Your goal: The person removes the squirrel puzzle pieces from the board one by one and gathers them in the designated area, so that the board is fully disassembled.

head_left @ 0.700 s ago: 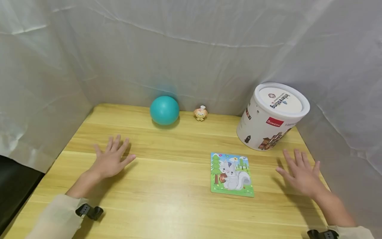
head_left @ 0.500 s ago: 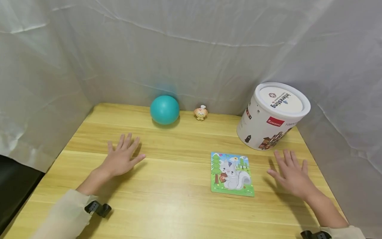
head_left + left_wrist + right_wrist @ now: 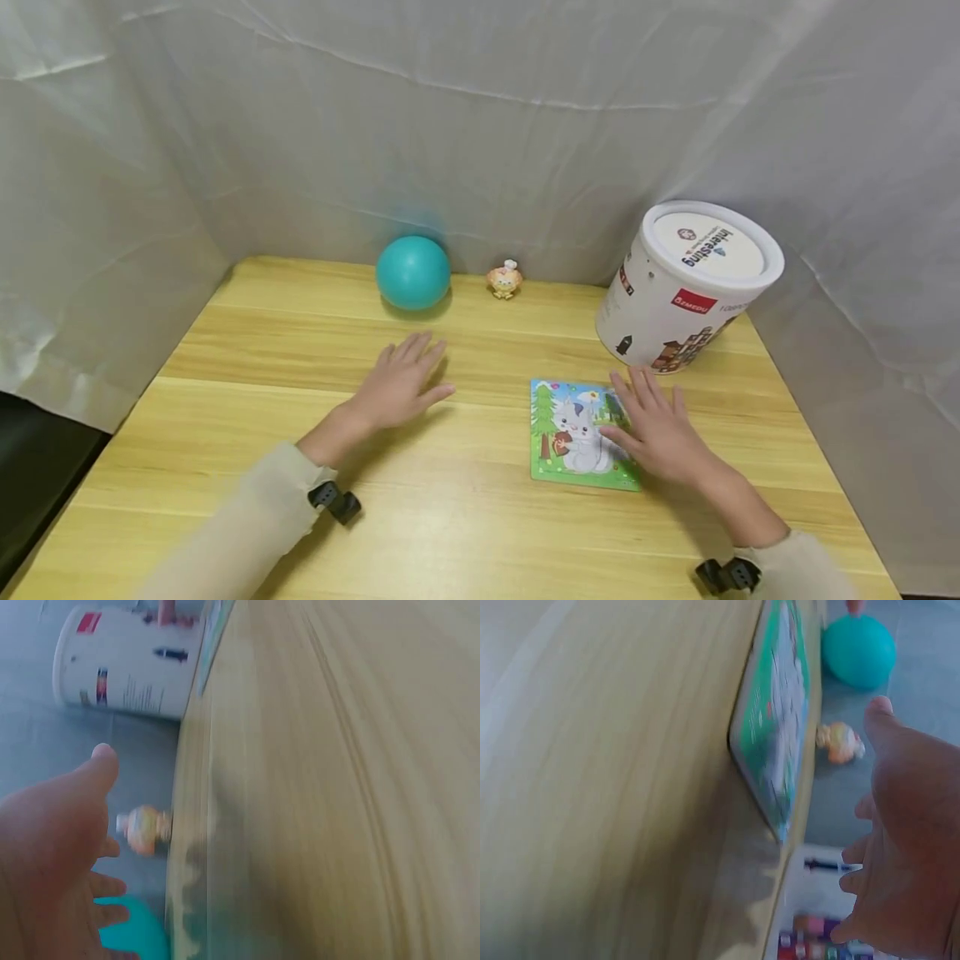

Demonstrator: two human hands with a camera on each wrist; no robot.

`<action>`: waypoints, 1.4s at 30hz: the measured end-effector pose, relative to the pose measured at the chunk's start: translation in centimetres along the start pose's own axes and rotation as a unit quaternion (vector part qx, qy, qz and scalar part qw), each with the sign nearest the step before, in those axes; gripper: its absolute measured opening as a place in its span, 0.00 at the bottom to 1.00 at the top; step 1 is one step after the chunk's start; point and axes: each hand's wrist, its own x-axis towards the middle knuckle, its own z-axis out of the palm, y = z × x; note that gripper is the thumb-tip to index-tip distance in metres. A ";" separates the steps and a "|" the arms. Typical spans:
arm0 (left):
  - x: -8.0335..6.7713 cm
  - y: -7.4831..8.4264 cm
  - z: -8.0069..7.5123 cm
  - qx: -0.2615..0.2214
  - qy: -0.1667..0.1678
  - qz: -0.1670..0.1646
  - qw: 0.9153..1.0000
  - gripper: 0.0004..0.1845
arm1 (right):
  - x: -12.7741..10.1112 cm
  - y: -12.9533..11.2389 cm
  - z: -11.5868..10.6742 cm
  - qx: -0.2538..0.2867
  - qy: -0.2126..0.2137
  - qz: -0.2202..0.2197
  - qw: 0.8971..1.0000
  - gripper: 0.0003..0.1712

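my right hand hides the right part of the squirrel puzzle, fingers spread flat. the puzzle lies flat on the surface, long axis pointing away from me. my left hand is open, holding nothing.

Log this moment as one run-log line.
left hand: open, above table | right hand: open, over puzzle | ball, figurine, tub: untouched

ball back centre – figurine right of it | tub back right | puzzle before tub
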 end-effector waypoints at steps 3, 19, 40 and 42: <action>1.6 1.9 0.8 -0.012 -0.010 0.018 1.000 0.40 | 0.8 -0.9 1.0 -0.002 -0.005 -0.010 1.000 0.49; 6.5 7.5 4.6 -0.065 -0.027 0.076 0.995 0.33 | 3.6 -1.8 5.2 -0.029 -0.050 0.013 0.998 0.51; 8.1 9.6 6.7 -0.055 -0.016 0.040 0.998 0.18 | 3.5 -2.6 4.8 0.000 -0.049 0.023 0.999 0.50; 8.2 9.7 6.8 -0.053 -0.017 0.037 0.998 0.17 | 3.4 -2.8 4.6 0.005 -0.041 0.021 0.999 0.49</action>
